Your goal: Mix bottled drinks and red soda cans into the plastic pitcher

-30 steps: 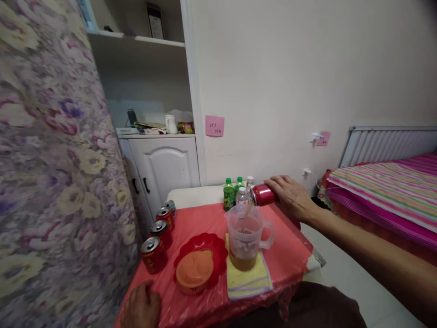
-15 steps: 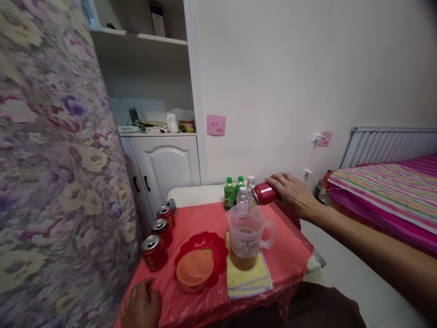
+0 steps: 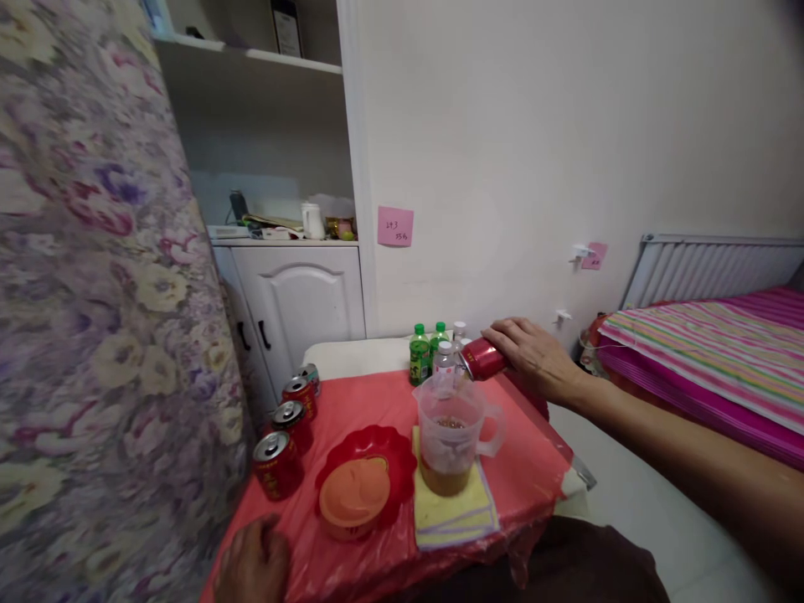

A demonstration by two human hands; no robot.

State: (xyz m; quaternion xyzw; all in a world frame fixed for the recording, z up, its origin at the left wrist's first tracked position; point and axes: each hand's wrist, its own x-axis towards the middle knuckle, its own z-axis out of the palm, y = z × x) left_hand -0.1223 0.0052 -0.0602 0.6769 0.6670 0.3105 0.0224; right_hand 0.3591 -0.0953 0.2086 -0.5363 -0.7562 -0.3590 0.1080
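Barely moved: right hand (image 3: 531,356) fingers grasp tipped can (image 3: 482,360) over jug (image 3: 453,435); left hand (image 3: 255,565) apparently loose.

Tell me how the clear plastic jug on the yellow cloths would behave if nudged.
The clear plastic jug is tall and narrow, so probably tippy. The brown liquid low inside likely steadies it. The folded yellow cloths under it may slide on the glossy red table cover.

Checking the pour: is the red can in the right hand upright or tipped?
Tipped: the red can lies nearly sideways in the right hand, mouth over the clear jug.
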